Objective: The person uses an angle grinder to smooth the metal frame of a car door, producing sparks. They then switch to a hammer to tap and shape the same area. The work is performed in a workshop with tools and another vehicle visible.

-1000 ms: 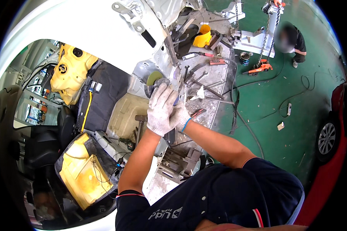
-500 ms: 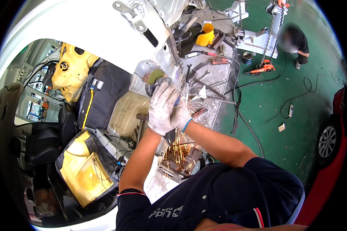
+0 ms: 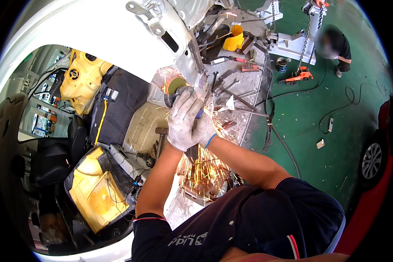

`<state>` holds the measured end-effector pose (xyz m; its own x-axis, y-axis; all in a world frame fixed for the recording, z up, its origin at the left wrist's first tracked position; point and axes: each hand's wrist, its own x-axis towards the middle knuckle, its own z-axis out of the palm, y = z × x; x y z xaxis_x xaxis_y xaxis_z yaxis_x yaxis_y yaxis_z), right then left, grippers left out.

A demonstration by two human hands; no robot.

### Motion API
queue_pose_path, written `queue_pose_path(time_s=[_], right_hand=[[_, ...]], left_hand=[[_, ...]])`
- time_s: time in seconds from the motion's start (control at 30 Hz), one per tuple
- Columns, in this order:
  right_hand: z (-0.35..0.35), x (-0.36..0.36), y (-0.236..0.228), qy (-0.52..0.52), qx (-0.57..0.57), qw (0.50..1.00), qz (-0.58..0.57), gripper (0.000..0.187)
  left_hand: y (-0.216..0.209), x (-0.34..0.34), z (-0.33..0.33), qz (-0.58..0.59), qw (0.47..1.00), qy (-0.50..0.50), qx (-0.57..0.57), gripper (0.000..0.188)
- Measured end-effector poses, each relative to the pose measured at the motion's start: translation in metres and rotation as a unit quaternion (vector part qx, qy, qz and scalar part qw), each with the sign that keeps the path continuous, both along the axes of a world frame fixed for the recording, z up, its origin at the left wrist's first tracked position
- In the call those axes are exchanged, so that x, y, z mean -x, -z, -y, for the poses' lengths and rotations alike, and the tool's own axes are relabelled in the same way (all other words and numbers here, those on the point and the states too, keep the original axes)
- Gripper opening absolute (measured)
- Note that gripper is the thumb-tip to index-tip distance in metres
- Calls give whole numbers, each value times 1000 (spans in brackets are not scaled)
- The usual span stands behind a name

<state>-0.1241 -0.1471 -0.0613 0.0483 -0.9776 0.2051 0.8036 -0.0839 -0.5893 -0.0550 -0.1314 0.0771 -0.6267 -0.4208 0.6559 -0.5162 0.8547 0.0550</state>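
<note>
Mid-cut: both gloved hands, left point(image 3: 183, 120) and right point(image 3: 204, 131), fingers clamped on an angle grinder point(image 3: 175, 89) pressed against the white car body's pillar point(image 3: 185, 61). Sparks point(image 3: 205, 168) showering down; panel not yet severed, cutting seemingly unfinished.

glossy white painted metal car body point(image 3: 96, 39), grey knit cloth gloves point(image 3: 183, 120), matt green floor point(image 3: 327, 109).

Both arms outstretched, gloved left hand point(image 3: 184, 120) over gloved right hand point(image 3: 205, 131), fingers curled tight
</note>
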Motion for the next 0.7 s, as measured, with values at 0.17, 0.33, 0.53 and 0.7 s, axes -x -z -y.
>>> queue_pose_path(time_s=[0.17,0.33,0.53,0.7], right_hand=[[2,-3,7,-29,16,999,-6,41],[14,-18,19,-44,37,993,100,45],[24,-20,53,101,62,979,-164,46],[-7,6,-2,151,112,902,-388,43]], left_hand=[[-4,3,-3,-4,1000,-2,-3,56],[-4,3,-5,-2,1000,-7,-5,57],[-1,7,0,7,1000,-1,0,61],[0,-4,-4,4,1000,-14,-5,61]])
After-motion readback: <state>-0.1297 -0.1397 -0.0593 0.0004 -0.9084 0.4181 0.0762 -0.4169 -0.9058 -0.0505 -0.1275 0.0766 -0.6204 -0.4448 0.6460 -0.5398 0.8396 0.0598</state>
